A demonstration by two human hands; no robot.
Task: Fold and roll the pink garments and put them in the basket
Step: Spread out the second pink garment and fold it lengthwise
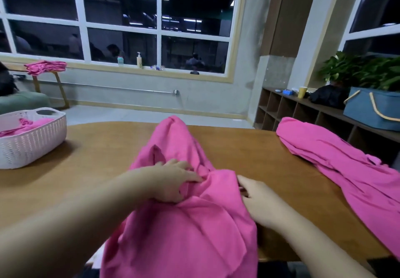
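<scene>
Pink garment [184,223] lies rumpled in front of me on the wooden table [249,154], its far end reaching toward the table's back edge and its near end spilling over the edge closest to me. My left hand [171,180] lies on top of the cloth near the middle, fingers fairly straight and spread, pressing into the folds with the fingertips pointing right; the thumb sits low against a ridge of fabric. My right hand [257,202] rests at the right edge of the same garment, touching it, but its fingertips are tucked behind a raised fold, so I cannot tell whether they are pinching the cloth or only laid against it. A second pink garment [346,169] lies stretched out along the right side of the table, well apart from the one under my hands. At the far left of the table stands the white basket [32,145], with pink fabric already inside it. Beyond it, a further pink pile [45,66] sits on a wooden stool [60,89] by the window. A blue bag [372,108] rests on the low shelf unit [303,108] to the right
</scene>
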